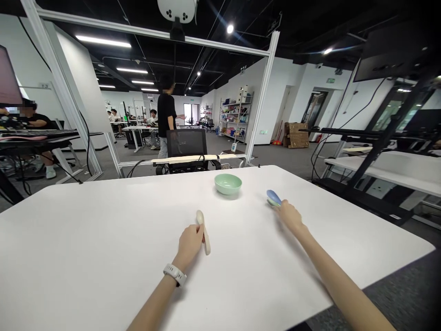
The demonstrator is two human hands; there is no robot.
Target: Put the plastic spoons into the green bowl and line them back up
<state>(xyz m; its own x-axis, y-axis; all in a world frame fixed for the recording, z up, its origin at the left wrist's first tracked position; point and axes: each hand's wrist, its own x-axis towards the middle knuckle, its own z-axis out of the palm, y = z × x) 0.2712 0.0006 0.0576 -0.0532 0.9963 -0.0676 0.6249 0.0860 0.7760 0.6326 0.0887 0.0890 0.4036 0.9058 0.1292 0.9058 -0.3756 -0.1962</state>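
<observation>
My left hand, with a white watch on its wrist, is closed on the handle of a beige spoon that lies on the white table. My right hand is closed round the handles of a blue spoon and a green spoon under it, both resting on the table. A pale green bowl stands empty further back, between and beyond the two hands.
A black office chair stands behind the table's far edge. An aluminium frame rises around the workspace. A person stands in the aisle beyond; others sit at desks on the left. Another white desk is on the right.
</observation>
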